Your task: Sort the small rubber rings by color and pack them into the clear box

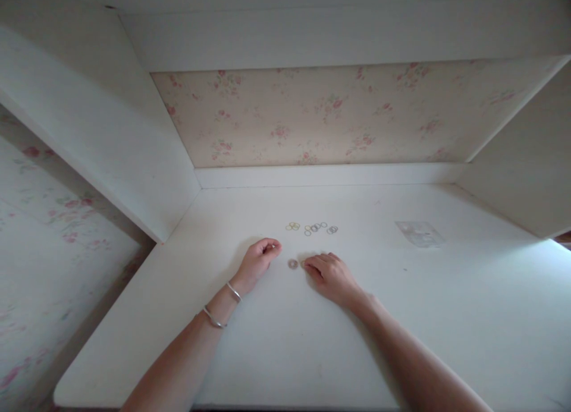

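Observation:
My left hand (pixel 255 262) rests on the white tabletop, thumb and fingertips pinched together; whatever is between them is too small to make out. To its right lies a small round stack of rings (pixel 292 264). My right hand (pixel 333 276) is on the other side of that stack, fingers curled and closed at the edge of a thin gold-coloured ring (pixel 303 263), partly hidden by the fingertips. Beyond both hands, several thin rings lie in a loose row: gold-coloured rings (pixel 292 226) on the left, silver-coloured rings (pixel 332 229) on the right.
A clear plastic bag (pixel 420 233) lies flat on the white table (pixel 276 346) at right. White panels stand on the left (pixel 111 115) and right, with a low ledge (pixel 330 175) at the back below flowered wallpaper. A tiny dark speck is near the bag.

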Tool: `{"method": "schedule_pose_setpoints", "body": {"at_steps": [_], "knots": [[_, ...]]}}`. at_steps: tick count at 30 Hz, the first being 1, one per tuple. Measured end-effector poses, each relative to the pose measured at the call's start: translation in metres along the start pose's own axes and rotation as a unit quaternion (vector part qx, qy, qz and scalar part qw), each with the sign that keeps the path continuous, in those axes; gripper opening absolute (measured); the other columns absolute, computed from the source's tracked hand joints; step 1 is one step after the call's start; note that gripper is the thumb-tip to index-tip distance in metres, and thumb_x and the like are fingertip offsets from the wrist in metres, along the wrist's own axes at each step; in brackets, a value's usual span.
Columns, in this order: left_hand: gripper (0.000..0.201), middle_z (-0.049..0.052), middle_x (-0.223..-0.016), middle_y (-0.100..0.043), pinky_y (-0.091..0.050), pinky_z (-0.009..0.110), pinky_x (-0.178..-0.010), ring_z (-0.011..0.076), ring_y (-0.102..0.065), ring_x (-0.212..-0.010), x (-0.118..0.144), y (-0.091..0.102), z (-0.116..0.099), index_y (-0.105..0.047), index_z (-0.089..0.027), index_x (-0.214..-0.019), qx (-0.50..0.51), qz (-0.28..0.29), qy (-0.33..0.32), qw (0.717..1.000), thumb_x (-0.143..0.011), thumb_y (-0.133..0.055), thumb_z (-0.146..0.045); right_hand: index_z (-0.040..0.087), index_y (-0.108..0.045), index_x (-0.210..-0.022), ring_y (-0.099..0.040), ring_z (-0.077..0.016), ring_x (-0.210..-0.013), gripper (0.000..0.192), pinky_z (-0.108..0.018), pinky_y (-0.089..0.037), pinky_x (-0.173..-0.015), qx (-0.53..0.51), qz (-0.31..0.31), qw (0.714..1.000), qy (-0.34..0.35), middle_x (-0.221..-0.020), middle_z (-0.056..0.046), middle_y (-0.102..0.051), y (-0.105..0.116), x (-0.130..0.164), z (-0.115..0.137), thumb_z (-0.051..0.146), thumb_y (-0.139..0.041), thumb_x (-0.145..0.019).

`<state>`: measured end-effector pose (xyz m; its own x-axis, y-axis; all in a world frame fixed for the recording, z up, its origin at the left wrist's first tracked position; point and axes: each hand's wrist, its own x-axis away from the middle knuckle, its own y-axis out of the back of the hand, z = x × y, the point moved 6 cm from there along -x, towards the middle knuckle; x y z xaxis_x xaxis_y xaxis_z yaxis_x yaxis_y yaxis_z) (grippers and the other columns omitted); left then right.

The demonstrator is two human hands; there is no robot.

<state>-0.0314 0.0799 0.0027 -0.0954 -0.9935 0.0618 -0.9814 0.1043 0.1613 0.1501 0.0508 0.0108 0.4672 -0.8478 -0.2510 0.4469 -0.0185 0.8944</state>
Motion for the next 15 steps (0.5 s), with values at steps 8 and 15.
{"method": "schedule_pose_setpoints", "body": {"at_steps": [8,15], "knots": [[0.031,-0.001,-0.066,-0.055,-0.034,0.021,-0.052,0.0093,-0.044,-0.055,-0.012,-0.001,0.002,-0.064,-0.016,-0.088,-0.117,-0.002,-0.043,0.992,-0.078,-0.055,-0.043,0.022,-0.062,-0.094,-0.058,-0.0123,-0.061,0.031,-0.022,-0.036,-0.057,-0.045,-0.091,0.988,-0.116,-0.073,-0.002,-0.067,0.022,0.005,-0.029,0.037,-0.036,-0.091],[0.022,0.003,-0.074,-0.065,-0.042,0.023,-0.063,0.0139,-0.058,-0.068,-0.049,-0.017,-0.007,-0.065,-0.017,-0.087,-0.331,-0.022,-0.115,0.936,-0.084,-0.048,-0.031,0.026,-0.064,-0.094,-0.061,-0.0134,-0.064,0.029,-0.022,-0.034,-0.057,-0.002,-0.028,0.99,-0.141,-0.077,-0.001,-0.07,0.016,0.005,-0.038,0.036,-0.037,-0.09]]}}
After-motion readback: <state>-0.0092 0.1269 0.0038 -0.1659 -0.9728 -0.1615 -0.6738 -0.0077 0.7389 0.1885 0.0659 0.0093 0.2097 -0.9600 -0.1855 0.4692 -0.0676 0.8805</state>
